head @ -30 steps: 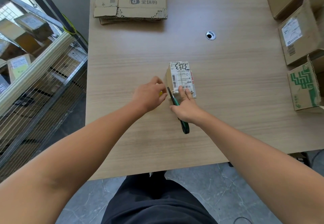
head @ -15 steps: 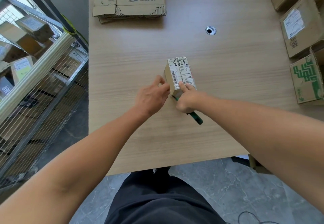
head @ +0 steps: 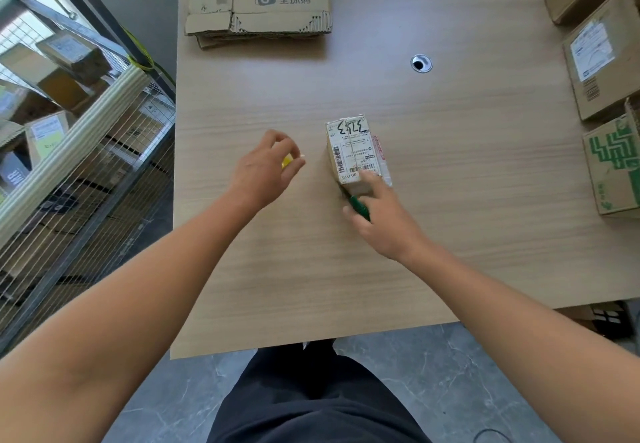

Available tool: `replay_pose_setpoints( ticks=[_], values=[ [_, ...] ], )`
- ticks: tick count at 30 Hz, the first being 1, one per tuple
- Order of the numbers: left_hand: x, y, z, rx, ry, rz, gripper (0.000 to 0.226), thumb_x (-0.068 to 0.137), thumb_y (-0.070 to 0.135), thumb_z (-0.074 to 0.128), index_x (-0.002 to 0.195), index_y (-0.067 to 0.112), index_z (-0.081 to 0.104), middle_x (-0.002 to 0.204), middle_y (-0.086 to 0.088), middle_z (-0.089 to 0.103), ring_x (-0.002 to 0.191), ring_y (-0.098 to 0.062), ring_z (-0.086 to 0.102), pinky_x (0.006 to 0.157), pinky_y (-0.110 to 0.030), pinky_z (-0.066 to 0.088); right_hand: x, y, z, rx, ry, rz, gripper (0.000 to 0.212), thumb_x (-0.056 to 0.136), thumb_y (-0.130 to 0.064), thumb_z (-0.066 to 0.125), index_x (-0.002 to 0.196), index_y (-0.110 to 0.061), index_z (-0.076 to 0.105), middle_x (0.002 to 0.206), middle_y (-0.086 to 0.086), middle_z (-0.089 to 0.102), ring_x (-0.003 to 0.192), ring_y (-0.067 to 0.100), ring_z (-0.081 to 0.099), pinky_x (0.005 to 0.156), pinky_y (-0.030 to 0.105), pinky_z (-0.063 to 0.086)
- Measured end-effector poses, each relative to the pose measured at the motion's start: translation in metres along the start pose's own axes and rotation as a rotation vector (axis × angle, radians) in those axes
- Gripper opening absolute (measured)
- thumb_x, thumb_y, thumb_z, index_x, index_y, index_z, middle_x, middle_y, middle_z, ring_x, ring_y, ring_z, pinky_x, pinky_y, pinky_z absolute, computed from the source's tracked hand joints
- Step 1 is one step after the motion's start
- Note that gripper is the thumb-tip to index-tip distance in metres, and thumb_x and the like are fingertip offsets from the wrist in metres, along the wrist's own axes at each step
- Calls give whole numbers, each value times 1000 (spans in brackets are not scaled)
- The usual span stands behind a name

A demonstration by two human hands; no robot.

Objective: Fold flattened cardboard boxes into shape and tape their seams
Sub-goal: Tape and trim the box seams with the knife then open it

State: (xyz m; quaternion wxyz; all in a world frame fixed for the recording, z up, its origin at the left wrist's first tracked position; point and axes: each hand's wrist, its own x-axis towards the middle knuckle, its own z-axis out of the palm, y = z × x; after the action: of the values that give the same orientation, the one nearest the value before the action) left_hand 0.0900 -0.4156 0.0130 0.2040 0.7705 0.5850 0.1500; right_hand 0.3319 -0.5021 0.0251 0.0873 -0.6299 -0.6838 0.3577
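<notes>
Right hand [head: 381,217] grips green-handled tool [head: 358,205] at near end of box [head: 351,148], forefinger on top. Left hand [head: 266,172], left of box and clear of it, pinches yellow item [head: 286,162]. We advise bracing box before working seam.

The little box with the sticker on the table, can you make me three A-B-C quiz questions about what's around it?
1. Where is the flat cardboard stack?
A on the floor
B on the table, far left part
C inside the wire cage

2. What colour is the tool handle in the right-hand grip?
A red
B blue
C green

3. What is the left-hand grip doing?
A pinching something yellow, apart from the little box
B pressing on the box's top
C lying flat on the table

Answers:
1 B: the stack lies on the wood, far from the person.
2 C: green shows between thumb and fingers.
3 A: bare table shows between this grip and the box.
</notes>
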Motion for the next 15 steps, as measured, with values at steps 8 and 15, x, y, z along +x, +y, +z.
replay_pose_setpoints(
  ticks=[8,15],
  values=[
    [-15,-14,16,119,-71,-52,20,102,36,48,114,25,61,138,3,42,79,-32,64,69,-38,48,23,-3,1,91,466,-23,45,87,-51,72,79,-9,60,139,4,53,136,21,38,113,25,32],
    [-34,-2,43,211,77,-98,14,101,29,52,111,20,57,140,0,44,53,-34,55,44,-31,36,54,10,50,60,531,-43,33,81,-15,85,91,2,59,157,20,40,153,35,24,121,51,29]
  ],
)
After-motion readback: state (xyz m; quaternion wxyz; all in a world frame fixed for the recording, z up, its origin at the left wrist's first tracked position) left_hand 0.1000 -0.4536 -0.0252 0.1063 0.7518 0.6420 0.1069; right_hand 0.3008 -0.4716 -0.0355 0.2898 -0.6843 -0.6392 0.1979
